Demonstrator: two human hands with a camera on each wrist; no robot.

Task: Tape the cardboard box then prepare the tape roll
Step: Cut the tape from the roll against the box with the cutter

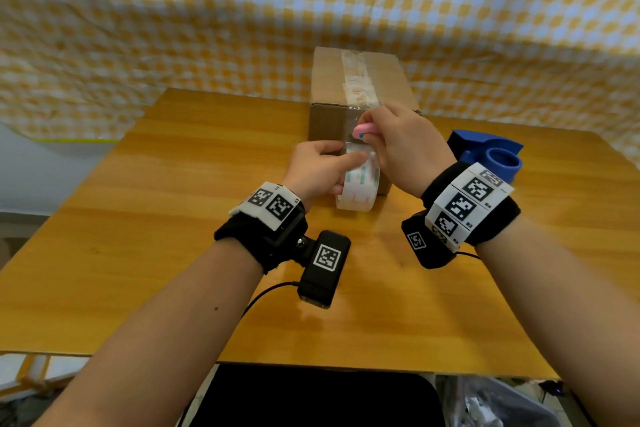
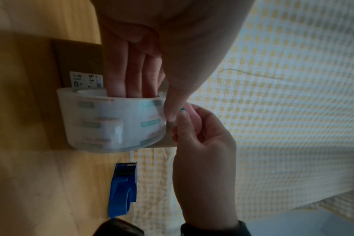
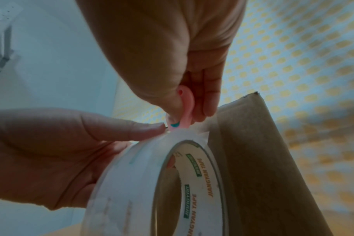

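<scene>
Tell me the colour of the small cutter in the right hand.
Pink cutter with a teal tip, clearest in the right wrist view.

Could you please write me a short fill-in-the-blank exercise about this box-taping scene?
1. The left hand holds the ____ roll.
2. The right hand pinches a small ____ cutter.
3. The dispenser on the table is ____ in colour.
4. The roll is held against the cardboard ____.

Missing words: tape; pink; blue; box

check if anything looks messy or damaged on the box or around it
The tape strip along the top seam of the cardboard box looks wrinkled and patchy, not smooth. The box's far right corner looks slightly frayed. The blue dispenser sits empty on the table.
</scene>
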